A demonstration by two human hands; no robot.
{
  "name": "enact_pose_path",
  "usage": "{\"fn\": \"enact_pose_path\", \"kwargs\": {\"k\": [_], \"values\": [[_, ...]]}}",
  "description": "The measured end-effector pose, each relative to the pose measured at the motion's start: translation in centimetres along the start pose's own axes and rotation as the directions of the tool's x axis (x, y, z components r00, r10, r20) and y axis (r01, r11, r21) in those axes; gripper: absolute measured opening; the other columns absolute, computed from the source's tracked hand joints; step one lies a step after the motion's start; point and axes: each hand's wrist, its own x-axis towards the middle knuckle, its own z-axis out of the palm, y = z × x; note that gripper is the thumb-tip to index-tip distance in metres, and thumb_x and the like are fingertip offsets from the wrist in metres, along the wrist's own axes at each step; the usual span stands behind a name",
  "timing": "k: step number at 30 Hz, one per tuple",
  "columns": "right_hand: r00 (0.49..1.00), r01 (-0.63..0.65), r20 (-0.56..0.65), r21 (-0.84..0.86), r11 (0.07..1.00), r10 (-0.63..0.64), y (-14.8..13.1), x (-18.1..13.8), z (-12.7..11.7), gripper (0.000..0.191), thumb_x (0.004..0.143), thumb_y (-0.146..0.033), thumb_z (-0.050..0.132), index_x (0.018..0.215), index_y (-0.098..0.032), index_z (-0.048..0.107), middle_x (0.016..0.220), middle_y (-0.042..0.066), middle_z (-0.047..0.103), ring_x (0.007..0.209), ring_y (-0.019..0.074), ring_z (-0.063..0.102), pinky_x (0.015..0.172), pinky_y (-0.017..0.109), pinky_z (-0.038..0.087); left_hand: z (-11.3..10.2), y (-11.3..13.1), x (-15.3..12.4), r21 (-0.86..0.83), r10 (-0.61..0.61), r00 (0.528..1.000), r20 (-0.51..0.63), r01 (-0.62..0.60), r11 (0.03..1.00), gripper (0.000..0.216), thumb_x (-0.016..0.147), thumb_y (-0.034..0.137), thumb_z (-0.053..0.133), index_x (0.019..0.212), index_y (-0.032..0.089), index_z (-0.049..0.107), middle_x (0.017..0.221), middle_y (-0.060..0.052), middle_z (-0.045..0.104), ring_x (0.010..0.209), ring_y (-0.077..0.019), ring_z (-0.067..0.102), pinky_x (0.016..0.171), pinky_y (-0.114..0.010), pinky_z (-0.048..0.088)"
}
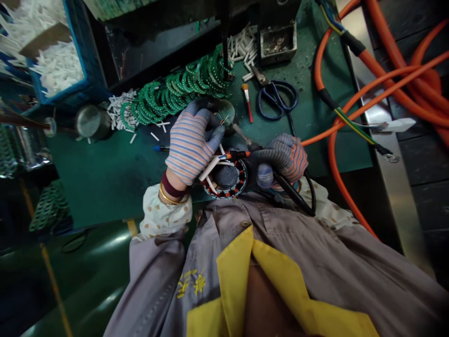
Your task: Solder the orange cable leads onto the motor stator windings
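My left hand [191, 140], in a striped glove with dark fingertips, pinches thin wire ends [221, 121]. They are beside a small round dish [227, 110]. My right hand [287, 157], gloved too, is wrapped around the dark handle of a soldering iron [244, 135]. The iron's metal shaft points up and left, its tip close to the wires; whether they touch I cannot tell. Below both hands a motor stator [242, 180] with red and pale blue windings lies at the table's near edge. White sleeving tubes [209, 168] cover leads running out of it.
Green crescent-shaped boards [168, 93] lie in a row behind my left hand. Loose white tubes [242, 47], blue-handled scissors [277, 100], a red-handled brush [247, 103] and a metal tray [278, 43] are further back. Thick orange cables [331, 140] run along the right.
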Motion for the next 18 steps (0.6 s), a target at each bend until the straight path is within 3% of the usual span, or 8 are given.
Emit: {"fn": "enact_pose_path", "kwargs": {"k": [3, 5, 11, 15, 18], "values": [[0.999, 0.009, -0.041, -0.082, 0.997, -0.013, -2.1, 3.0, -0.8, 0.052, 0.116, -0.061, 0.052, 0.135, -0.038, 0.095, 0.105, 0.01, 0.077, 0.102, 0.0339, 0.071, 0.098, 0.055, 0.061, 0.0, 0.4, 0.0, 0.027, 0.015, 1.0, -0.023, -0.015, 1.0, 0.019, 0.115, 0.041, 0.084, 0.109, 0.03, 0.069, 0.127, -0.013, 0.079, 0.12, -0.0389, 0.076, 0.109, -0.063, 0.068], [0.999, -0.001, 0.033, -0.13, 0.992, 0.005, -3.3, 5.0, -1.4, 0.051, 0.117, -0.052, 0.057, 0.153, -0.038, 0.089, 0.123, 0.012, 0.08, 0.113, 0.0356, 0.072, 0.105, 0.057, 0.062, 0.0, 0.7, -0.1, 0.021, 0.002, 0.999, -0.048, -0.001, 1.0, 0.015, 0.119, 0.041, 0.076, 0.11, 0.031, 0.07, 0.125, -0.013, 0.08, 0.12, -0.0395, 0.077, 0.109, -0.065, 0.068], [1.0, 0.012, 0.018, -0.117, 0.993, -0.01, -3.8, 5.9, -2.0, 0.046, 0.117, -0.039, 0.063, 0.153, -0.034, 0.091, 0.117, 0.012, 0.08, 0.113, 0.0353, 0.07, 0.105, 0.057, 0.062, -0.1, 0.8, 0.1, -0.015, -0.071, 0.997, 0.042, 0.071, 0.997, 0.024, 0.118, 0.056, 0.061, 0.109, 0.037, 0.072, 0.125, -0.013, 0.081, 0.126, -0.0417, 0.078, 0.109, -0.072, 0.065], [0.999, 0.035, 0.035, -0.103, 0.994, -0.031, -3.5, 5.7, -1.5, 0.046, 0.116, -0.043, 0.062, 0.149, -0.028, 0.091, 0.118, 0.011, 0.077, 0.115, 0.0339, 0.07, 0.103, 0.054, 0.06, -0.2, 0.6, 0.1, -0.01, -0.098, 0.993, 0.066, 0.099, 0.995, 0.029, 0.118, 0.058, 0.057, 0.116, 0.038, 0.078, 0.134, -0.014, 0.083, 0.135, -0.044, 0.076, 0.113, -0.078, 0.063], [0.999, 0.026, -0.03, -0.092, 0.995, -0.029, -3.3, 5.3, -1.3, 0.049, 0.116, -0.046, 0.054, 0.142, -0.03, 0.092, 0.113, 0.011, 0.076, 0.109, 0.0329, 0.069, 0.101, 0.054, 0.058, -0.2, 0.2, 0.2, -0.063, -0.081, 0.995, 0.059, 0.085, 0.994, 0.026, 0.116, 0.056, 0.061, 0.117, 0.039, 0.08, 0.133, -0.012, 0.084, 0.138, -0.0434, 0.075, 0.114, -0.077, 0.063]]}}
